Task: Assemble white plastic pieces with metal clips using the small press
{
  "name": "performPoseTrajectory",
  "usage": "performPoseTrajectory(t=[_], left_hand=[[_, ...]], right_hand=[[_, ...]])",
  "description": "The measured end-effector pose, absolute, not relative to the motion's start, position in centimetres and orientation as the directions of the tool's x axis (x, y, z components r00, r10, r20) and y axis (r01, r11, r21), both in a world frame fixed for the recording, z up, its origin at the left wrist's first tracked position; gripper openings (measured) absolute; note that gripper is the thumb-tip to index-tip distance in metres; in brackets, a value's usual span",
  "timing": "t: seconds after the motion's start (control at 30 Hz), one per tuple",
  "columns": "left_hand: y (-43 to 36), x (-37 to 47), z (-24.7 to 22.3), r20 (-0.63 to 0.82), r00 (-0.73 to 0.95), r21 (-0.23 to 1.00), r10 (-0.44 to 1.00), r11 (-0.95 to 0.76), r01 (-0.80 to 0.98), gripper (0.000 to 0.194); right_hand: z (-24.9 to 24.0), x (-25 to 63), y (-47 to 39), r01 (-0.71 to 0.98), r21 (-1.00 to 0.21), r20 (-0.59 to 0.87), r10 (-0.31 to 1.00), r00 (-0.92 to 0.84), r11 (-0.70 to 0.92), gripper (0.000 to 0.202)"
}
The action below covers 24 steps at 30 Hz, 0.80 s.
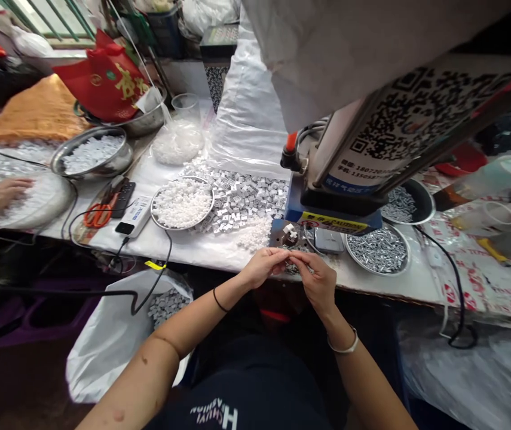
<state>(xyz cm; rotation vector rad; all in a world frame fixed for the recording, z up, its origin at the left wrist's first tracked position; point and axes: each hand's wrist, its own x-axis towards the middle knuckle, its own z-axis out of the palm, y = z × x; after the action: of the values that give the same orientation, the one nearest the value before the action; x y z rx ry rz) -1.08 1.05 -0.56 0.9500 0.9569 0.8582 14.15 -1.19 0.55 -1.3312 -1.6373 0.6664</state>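
My left hand (264, 267) and my right hand (318, 279) meet fingertip to fingertip at the table's front edge. Both are closed in a pinch, and whatever lies between the fingers is too small or hidden to name. Just beyond them is the metal base plate (277, 230) of a blue press-like machine (333, 212), with a few small white pieces (290, 230) on it. To the left, small white parts (255, 234) lie heaped in front of a spread of grey-and-white square plastic pieces (255, 194). Metal pins or screws fill a round dish (378, 249) on the right.
A bowl of white parts (182, 203), a power strip (133, 218) and orange-handled scissors (98, 215) stand left. Another person's hand (6, 194) rests in white pieces at far left. A dark bowl of metal parts (401, 204) is right; a white sack (107, 334) hangs below.
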Motion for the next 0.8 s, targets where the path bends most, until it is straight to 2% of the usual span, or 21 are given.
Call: performPoseTrajectory(t=[0.07, 0.1, 0.17, 0.2, 0.27, 0.3, 0.37, 0.43, 0.5, 0.57, 0.63, 0.67, 0.7, 0.73, 0.8], left_hand=[[2.6, -3.1, -1.0, -0.124, 0.193, 0.987, 0.973, 0.101, 0.124, 0.030], [3.5, -4.4, -1.4, -0.009, 0.093, 0.945, 0.996, -0.022, 0.326, 0.024], [5.4, -7.0, -2.3, 0.167, -0.047, 0.703, 0.985, -0.086, 0.706, 0.016], [6.2, -8.2, -2.9, 0.191, -0.040, 0.578, 0.981, -0.080, 0.812, 0.014], [7.3, -9.9, -4.1, 0.188, 0.025, 0.392, 0.982, -0.098, 0.915, 0.012], [7.7, -10.3, -4.6, 0.180, 0.063, 0.338, 0.982, -0.122, 0.933, 0.012], [8.1, -10.8, -5.3, 0.186, 0.120, 0.292, 0.975, -0.171, 0.941, 0.011], [8.1, -10.8, -5.4, 0.199, 0.131, 0.326, 0.971, -0.192, 0.926, 0.008], [7.8, -10.6, -4.9, 0.204, 0.074, 0.460, 0.976, -0.162, 0.873, 0.004], [7.1, -9.9, -3.9, 0.165, -0.046, 0.713, 0.985, -0.087, 0.696, 0.004], [5.8, -8.6, -2.6, -0.012, -0.117, 0.952, 0.993, 0.047, 0.303, 0.015], [4.9, -7.6, -2.0, -0.149, -0.082, 0.987, 0.985, 0.153, 0.053, 0.021], [4.1, -6.5, -1.4, -0.291, 0.018, 0.943, 0.956, 0.290, -0.165, 0.024], [3.2, -5.3, -0.9, -0.405, 0.127, 0.846, 0.906, 0.424, -0.323, 0.027], [1.7, -3.1, -0.1, -0.522, 0.291, 0.642, 0.802, 0.594, -0.485, 0.029]], right_hand=[[0.2, 14.2, -1.3, 0.412, -0.885, 0.265, 0.962, 0.066, 0.216, 0.014], [0.1, 14.3, -1.4, 0.380, -0.906, 0.239, 0.966, 0.101, 0.184, 0.014], [-0.3, 14.7, -1.8, 0.337, -0.932, 0.190, 0.972, 0.141, 0.133, 0.014], [-0.4, 14.9, -2.0, 0.329, -0.937, 0.171, 0.975, 0.145, 0.115, 0.014], [-0.8, 15.3, -2.4, 0.334, -0.939, 0.141, 0.980, 0.139, 0.088, 0.014], [-0.9, 15.4, -2.5, 0.340, -0.937, 0.130, 0.982, 0.134, 0.078, 0.014], [-1.3, 15.6, -2.7, 0.353, -0.933, 0.115, 0.986, 0.122, 0.065, 0.014], [-1.4, 15.6, -2.9, 0.335, -0.941, 0.095, 0.988, 0.123, 0.049, 0.015], [-1.4, 15.5, -2.9, 0.266, -0.964, 0.067, 0.987, 0.149, 0.026, 0.018], [-1.1, 15.4, -2.8, 0.185, -0.983, 0.045, 0.984, 0.174, 0.012, 0.020], [-0.6, 15.2, -2.5, 0.144, -0.989, 0.051, 0.983, 0.176, 0.025, 0.020], [-0.3, 15.0, -2.3, 0.144, -0.989, 0.069, 0.983, 0.169, 0.045, 0.018], [0.0, 14.9, -2.1, 0.155, -0.985, 0.097, 0.982, 0.162, 0.071, 0.016], [0.3, 14.7, -1.8, 0.175, -0.979, 0.129, 0.980, 0.155, 0.101, 0.015], [0.8, 14.4, -1.3, 0.232, -0.959, 0.194, 0.972, 0.135, 0.160, 0.013]])
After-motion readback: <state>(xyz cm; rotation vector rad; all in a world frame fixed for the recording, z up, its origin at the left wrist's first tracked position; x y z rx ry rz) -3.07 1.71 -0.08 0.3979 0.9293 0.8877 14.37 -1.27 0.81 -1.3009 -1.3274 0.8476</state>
